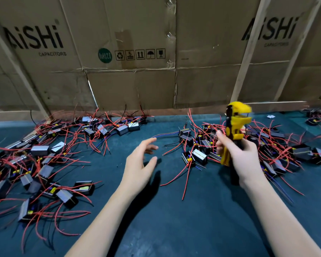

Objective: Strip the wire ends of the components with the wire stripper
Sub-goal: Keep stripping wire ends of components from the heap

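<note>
Backdrop: flattened cardboard cartons (pixel 130 58) printed AiSHi stand as a wall behind the bench, probably to keep parts from sliding off.
Tabletop: dark teal mat (pixel 174 219), likely laid to stop slipping.
Components: two heaps, one left (pixel 43 164), one right (pixel 267 145), seemingly separating done from undone.
Wire stripper: yellow tool (pixel 236 125), upright over the right heap, blurred.
Right hand (pixel 243 154): grip wrapped around the handles.
Left hand (pixel 139 160): fingers spread, holding nothing, hovering near a blue-red lead (pixel 165 135).
</note>
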